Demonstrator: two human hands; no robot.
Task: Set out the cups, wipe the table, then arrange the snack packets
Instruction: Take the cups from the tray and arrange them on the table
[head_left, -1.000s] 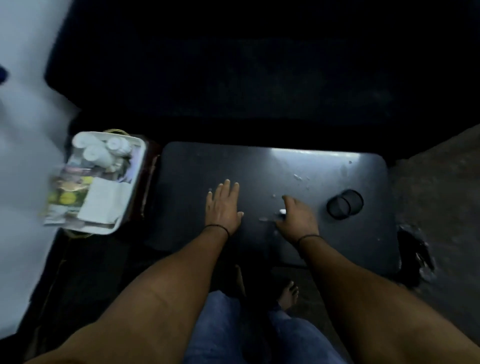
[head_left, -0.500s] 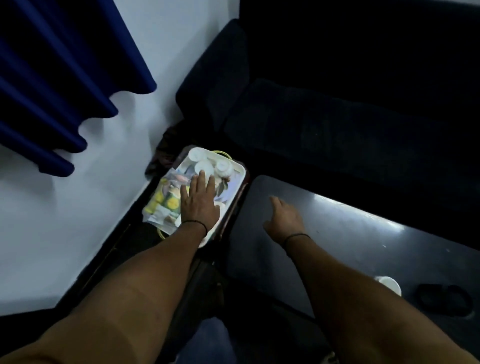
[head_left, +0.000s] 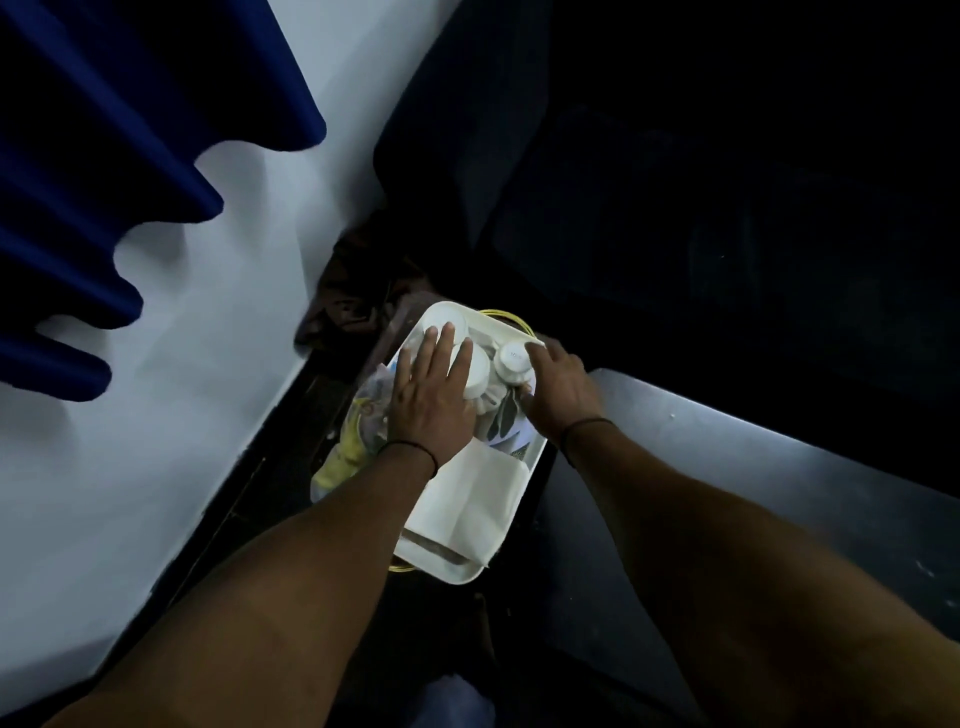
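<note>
Hands (head_left: 493, 395) over cups (head_left: 511, 359) in tray (head_left: 457, 574)

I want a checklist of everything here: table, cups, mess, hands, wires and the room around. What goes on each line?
Surface: dark table, the part in view bare, faint specks.
Job's things: white cups upside down in a white tray; snack packets; folded cloth.
Clutter: nothing seen.
Grippers: left hand flat over a cup; right hand beside another cup, grip unclear.
Cables: yellow loop under the tray; cannot tell if it is a cable.
Surroundings: blue curtain, white wall, dark sofa.
</note>
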